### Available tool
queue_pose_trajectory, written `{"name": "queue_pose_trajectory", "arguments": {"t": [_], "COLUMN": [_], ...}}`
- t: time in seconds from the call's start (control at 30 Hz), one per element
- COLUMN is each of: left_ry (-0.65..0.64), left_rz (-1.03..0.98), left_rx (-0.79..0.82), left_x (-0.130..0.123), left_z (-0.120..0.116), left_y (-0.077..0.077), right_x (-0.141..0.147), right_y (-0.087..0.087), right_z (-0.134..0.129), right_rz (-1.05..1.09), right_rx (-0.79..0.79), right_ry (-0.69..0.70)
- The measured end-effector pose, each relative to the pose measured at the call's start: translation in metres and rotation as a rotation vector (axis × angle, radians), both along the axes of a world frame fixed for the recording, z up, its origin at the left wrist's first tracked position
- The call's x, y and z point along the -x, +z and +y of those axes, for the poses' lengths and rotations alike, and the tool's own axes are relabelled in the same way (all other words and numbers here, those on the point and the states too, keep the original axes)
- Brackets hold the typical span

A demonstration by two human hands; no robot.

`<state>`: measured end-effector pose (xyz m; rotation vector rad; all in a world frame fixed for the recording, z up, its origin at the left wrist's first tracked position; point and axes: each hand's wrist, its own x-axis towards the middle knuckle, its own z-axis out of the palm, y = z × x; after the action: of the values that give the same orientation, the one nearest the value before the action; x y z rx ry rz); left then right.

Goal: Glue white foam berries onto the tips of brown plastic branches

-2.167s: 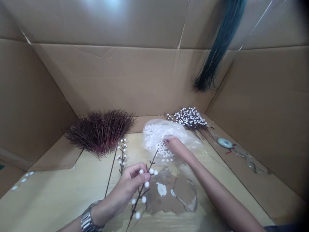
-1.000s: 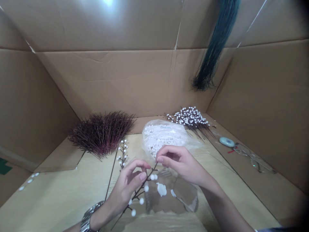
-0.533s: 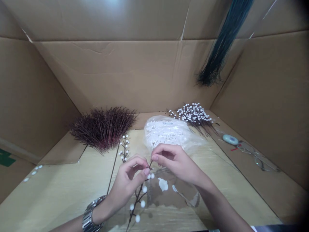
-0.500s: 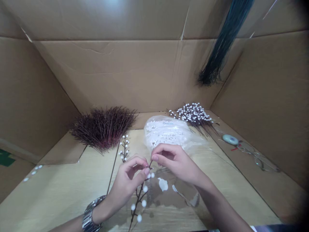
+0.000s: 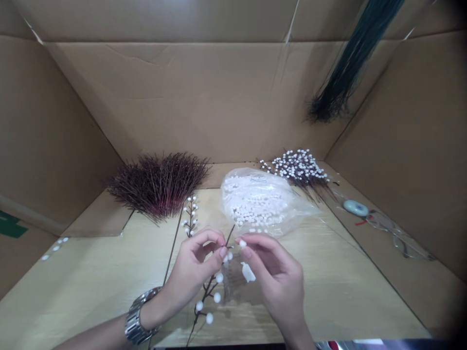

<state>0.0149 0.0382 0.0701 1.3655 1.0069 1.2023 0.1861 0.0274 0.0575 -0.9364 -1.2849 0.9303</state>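
My left hand (image 5: 200,262), with a metal watch (image 5: 140,316) on its wrist, pinches a thin brown stem (image 5: 207,293) near its upper end. White berries stand along the stem below the fingers, and its bare tip points up between my hands. Just right of the tip, my right hand (image 5: 273,272) holds a small white berry (image 5: 242,243) between thumb and forefinger. A second berried stem (image 5: 190,216) lies on the table behind my left hand. Beyond my right hand rests a clear plastic bag (image 5: 255,201) full of white berries.
A thick bundle of dark bare stems (image 5: 158,187) lies at the back left. Berried stems (image 5: 299,167) are piled at the back right. Dark wires (image 5: 350,68) hang above. Glasses (image 5: 397,236) and a pale oval object (image 5: 355,208) lie right. Cardboard walls (image 5: 219,107) surround the table.
My right hand has drawn away from the stem tip and now shows a white berry in its fingertips. My left hand keeps its pinch. The camera view has shifted slightly.
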Motion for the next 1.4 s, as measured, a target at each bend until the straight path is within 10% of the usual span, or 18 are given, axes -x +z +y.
{"name": "queue_pose_trajectory", "arguments": {"t": [1.4], "left_ry": [0.000], "left_rz": [-0.077], "left_rx": [0.024], "left_x": [-0.006], "left_z": [-0.002], "left_y": [-0.004], "right_x": [0.013], "right_y": [-0.002], "right_z": [-0.005], "right_rz": [-0.070], "right_rx": [-0.217], "right_ry": [-0.087]}}
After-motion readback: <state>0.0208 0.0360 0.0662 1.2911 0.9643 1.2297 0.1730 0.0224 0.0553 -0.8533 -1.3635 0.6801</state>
